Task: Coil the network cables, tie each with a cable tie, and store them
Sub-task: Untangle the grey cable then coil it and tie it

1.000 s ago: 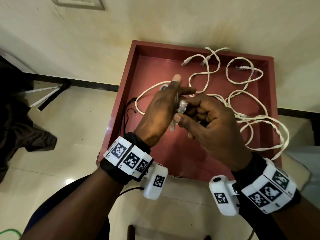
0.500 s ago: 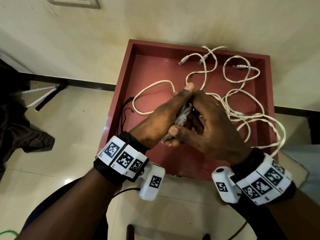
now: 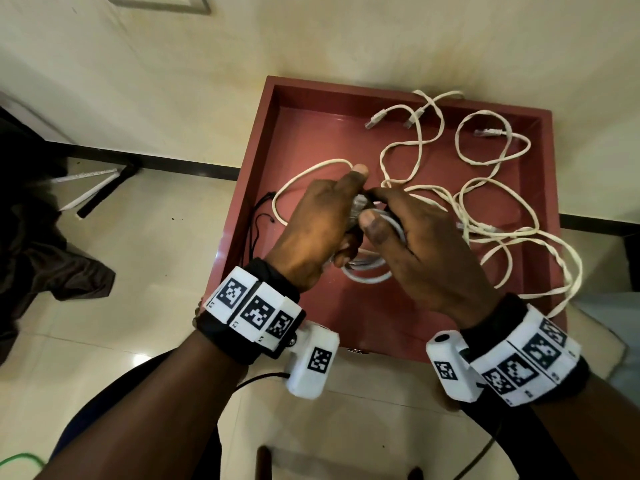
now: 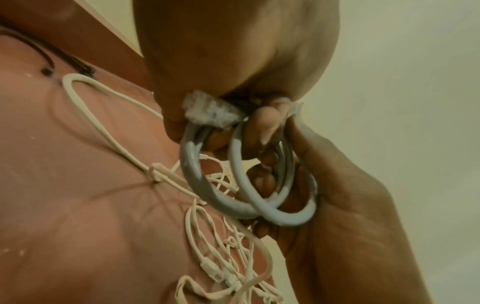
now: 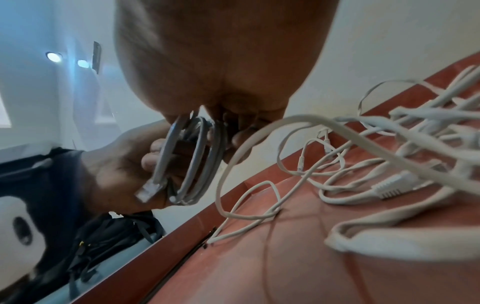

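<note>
A grey network cable (image 3: pixel 367 271) is wound into a small coil of a few loops, held in the air over the red tray (image 3: pixel 270 140). My left hand (image 3: pixel 318 223) grips the coil's top from the left; my right hand (image 3: pixel 419 258) holds it from the right, thumb on the loops. In the left wrist view the grey coil (image 4: pixel 249 207) hangs below the fingers with its clear plug (image 4: pixel 210 112) at the top. In the right wrist view the coil (image 5: pixel 192 164) and plug (image 5: pixel 152 189) lie against the left palm. Loose white cables (image 3: pixel 485 216) lie tangled in the tray.
Thin black cable ties (image 3: pixel 258 220) lie along the tray's left wall. The tray stands against a cream wall. On the tiled floor to the left are a dark cloth (image 3: pixel 41 258) and a black-and-white stick (image 3: pixel 100 188). A green cable (image 3: pixel 17 459) shows at bottom left.
Both hands have closed together round the grey cable and sunk a little. The right hand went from pinching the plug to clasping the coil, whose loops now hang below the hands.
</note>
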